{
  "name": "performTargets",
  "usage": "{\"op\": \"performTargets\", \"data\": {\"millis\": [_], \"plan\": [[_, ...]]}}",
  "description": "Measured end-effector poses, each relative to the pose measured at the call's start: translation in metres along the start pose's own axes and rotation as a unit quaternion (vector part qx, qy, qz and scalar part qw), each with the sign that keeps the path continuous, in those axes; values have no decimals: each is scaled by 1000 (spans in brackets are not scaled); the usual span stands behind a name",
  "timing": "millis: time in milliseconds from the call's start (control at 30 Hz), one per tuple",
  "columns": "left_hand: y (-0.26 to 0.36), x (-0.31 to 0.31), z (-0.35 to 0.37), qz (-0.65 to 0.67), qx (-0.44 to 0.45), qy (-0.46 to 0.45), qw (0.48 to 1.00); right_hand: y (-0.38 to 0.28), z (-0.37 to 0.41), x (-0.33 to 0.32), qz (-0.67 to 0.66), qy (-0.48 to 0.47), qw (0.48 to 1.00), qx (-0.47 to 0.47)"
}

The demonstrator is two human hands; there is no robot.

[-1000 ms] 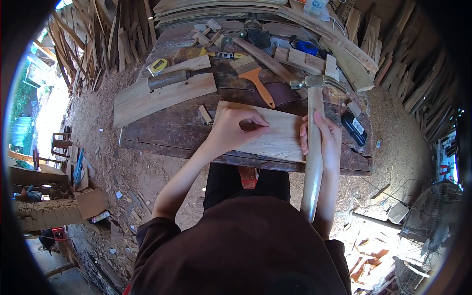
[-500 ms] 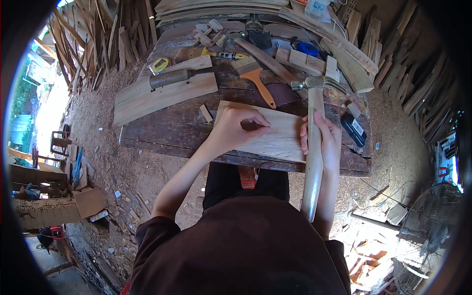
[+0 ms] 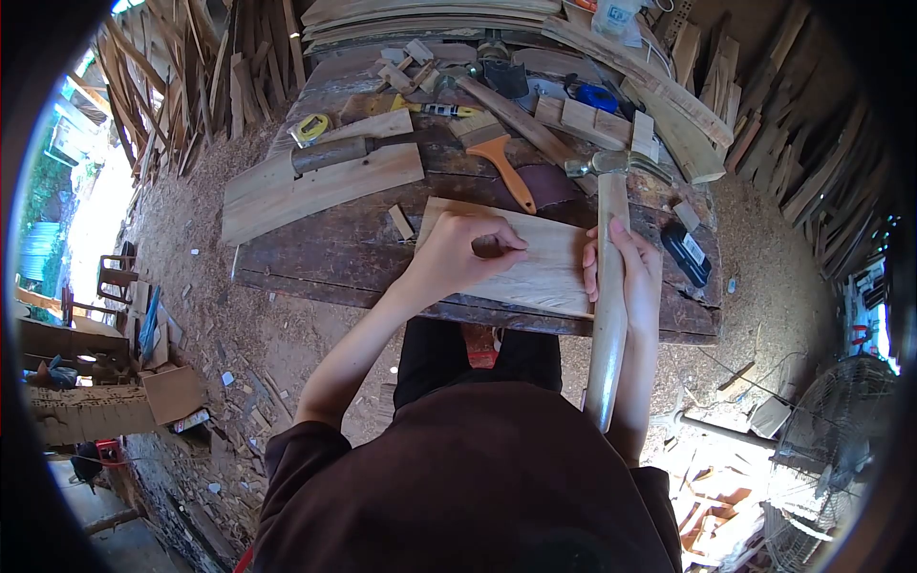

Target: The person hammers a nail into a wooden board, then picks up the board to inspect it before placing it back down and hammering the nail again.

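Observation:
A pale wooden board (image 3: pixel 549 258) lies on the dark worn workbench (image 3: pixel 325 239) near its front edge. My left hand (image 3: pixel 463 250) is over the board's left half, thumb and index fingertips pinched together on something I cannot make out. On the right, my right hand (image 3: pixel 630 272) grips the wooden handle of a hammer (image 3: pixel 608 315), its metal head pointing away from me, past the board's right end. A brush with an orange handle (image 3: pixel 506 172) lies just beyond the board. Next to my left hand is a small wood offcut (image 3: pixel 400 222).
A larger board (image 3: pixel 325 196) and a yellow tape measure (image 3: pixel 310 127) lie at the left. Wood blocks (image 3: pixel 583 118) and a blue tool (image 3: pixel 598 96) are at the back right. A black object (image 3: pixel 686 253) lies right of the hammer. A fan (image 3: pixel 841 430) stands lower right.

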State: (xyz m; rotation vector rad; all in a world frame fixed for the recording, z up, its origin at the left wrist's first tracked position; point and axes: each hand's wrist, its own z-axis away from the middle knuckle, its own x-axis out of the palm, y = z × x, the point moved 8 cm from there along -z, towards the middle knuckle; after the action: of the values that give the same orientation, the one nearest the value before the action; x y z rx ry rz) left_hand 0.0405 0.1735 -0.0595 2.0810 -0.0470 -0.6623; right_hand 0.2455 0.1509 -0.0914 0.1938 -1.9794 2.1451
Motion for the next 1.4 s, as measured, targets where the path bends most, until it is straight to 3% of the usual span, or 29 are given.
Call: {"op": "performTargets", "data": {"millis": [167, 367, 433, 533, 667, 733, 933, 967, 1033, 1233, 1400], "plan": [[3, 1, 1, -2, 23, 0, 1000, -3, 4, 3, 14, -13, 1000, -13], [3, 1, 2, 1, 51, 5, 999, -25, 48, 22, 132, -19, 991, -5], [-3, -1, 2, 19, -27, 10, 999, -37, 68, 29, 187, -14, 982, -21], [-7, 1, 3, 9, -30, -8, 999, -41, 89, 30, 250, -12, 967, -48], [-11, 3, 4, 10, -59, -21, 998, -35, 96, 39, 325, -79, 942, -28], [-2, 2, 3, -2, 18, -3, 1000, -31, 96, 40, 385, -87, 919, -8], [-4, 4, 3, 16, 27, 3, 1000, -52, 102, 42, 349, -40, 934, -66], [-4, 3, 3, 15, 28, 3, 999, -51, 100, 42, 349, -40, 934, -67], [-5, 3, 3, 5, 16, -5, 1000, -36, 94, 41, 398, -65, 915, 18], [-4, 2, 3, 13, -10, -1, 1000, -63, 99, 44, 360, -49, 930, -53], [-8, 3, 4, 16, -26, -11, 999, -51, 94, 43, 392, -46, 918, -31]]}}
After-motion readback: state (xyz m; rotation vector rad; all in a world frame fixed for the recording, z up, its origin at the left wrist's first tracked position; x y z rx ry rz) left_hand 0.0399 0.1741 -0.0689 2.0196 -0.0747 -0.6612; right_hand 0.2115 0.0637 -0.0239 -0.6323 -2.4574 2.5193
